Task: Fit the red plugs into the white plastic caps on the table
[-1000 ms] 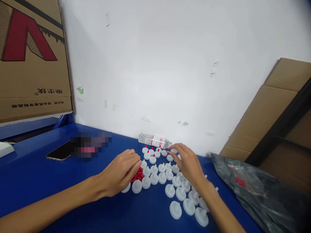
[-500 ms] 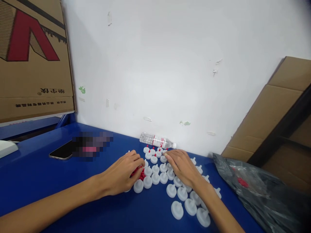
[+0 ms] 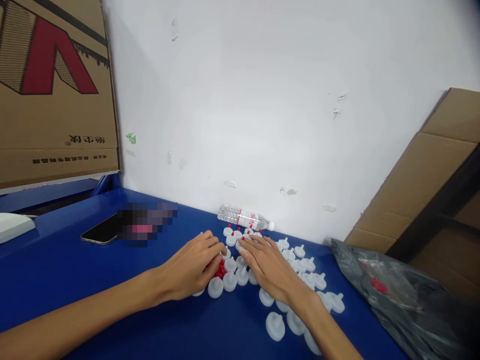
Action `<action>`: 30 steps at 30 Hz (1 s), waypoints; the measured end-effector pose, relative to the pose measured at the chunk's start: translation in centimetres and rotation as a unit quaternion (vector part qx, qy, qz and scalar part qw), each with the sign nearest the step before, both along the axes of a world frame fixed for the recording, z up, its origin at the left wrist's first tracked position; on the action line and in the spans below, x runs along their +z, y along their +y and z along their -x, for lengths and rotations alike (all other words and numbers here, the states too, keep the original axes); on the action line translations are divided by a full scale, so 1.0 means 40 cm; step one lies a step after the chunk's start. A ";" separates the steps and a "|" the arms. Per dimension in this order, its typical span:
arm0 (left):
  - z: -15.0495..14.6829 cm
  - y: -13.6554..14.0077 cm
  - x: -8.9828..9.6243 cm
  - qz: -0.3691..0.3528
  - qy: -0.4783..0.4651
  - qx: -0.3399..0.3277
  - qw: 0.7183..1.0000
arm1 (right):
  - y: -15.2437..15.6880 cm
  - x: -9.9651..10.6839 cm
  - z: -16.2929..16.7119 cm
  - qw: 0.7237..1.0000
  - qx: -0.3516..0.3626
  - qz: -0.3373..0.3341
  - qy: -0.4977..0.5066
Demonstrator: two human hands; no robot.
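White round nozzle caps with short spouts stand in loose rows on the blue table. Several at the back wear small red tips. A heap of red tips lies among the white caps, partly hidden by my left hand. That hand is curled at the heap, thumb and index finger close together; what sits between them is hidden. My right hand reaches over the white caps, fingers stretched forward and thumb apart. Its fingertips are beside a red-tipped cap, and the palm hides several caps underneath.
A clear plastic bottle lies against the white wall. On the left are a phone, a blurred patch and a white object. A large carton stands behind. Dark plastic bag and cardboard are at right.
My right hand has moved left and toward me, closer to my left hand, uncovering white caps on the right. My left hand stays at the red heap. The view has shifted slightly.
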State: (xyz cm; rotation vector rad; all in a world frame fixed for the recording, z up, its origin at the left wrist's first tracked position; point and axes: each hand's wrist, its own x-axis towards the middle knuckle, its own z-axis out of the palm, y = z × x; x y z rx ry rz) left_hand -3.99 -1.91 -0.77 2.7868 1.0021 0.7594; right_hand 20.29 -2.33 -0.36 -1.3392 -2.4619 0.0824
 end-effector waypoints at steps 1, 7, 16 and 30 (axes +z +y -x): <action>0.001 -0.001 0.001 -0.002 -0.007 0.002 1.000 | -0.002 0.008 -0.001 1.000 0.005 -0.024 0.015; 0.001 -0.007 0.009 -0.010 -0.036 0.020 0.999 | -0.028 0.028 0.026 0.985 0.060 -0.144 0.069; -0.005 -0.011 0.006 -0.009 -0.012 -0.014 1.000 | -0.045 0.001 0.076 0.961 0.145 -0.222 0.082; -0.016 0.011 -0.005 0.167 -0.177 -0.003 0.970 | -0.024 0.012 0.077 0.926 0.174 -0.336 0.006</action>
